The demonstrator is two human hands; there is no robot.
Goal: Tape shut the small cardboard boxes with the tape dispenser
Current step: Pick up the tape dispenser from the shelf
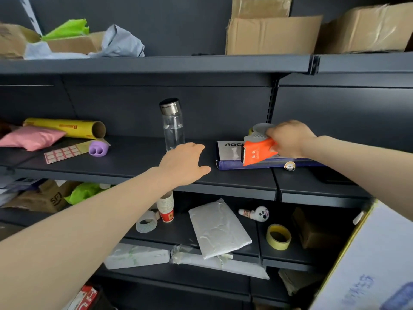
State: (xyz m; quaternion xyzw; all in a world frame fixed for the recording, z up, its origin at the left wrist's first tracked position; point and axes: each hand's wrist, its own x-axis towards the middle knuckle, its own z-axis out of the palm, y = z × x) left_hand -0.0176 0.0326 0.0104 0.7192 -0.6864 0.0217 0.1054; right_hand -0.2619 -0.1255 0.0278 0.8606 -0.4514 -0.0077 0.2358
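Left of the water bottle [172,125], the shelf [134,158] lies bare up to the purple two-holed piece [98,148]. Right of the bottle, the AOC box [230,151] and tape dispenser [257,151] block passage.

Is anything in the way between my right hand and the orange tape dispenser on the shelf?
Nothing visible. The right hand grips the tape dispenser, fingers curled over its grey top, where it lies on the flat AOC box. The water bottle stands off to the left, by the open left hand, clear of both.

Bare forearms [89,220], left hand [185,162], right hand [288,139]
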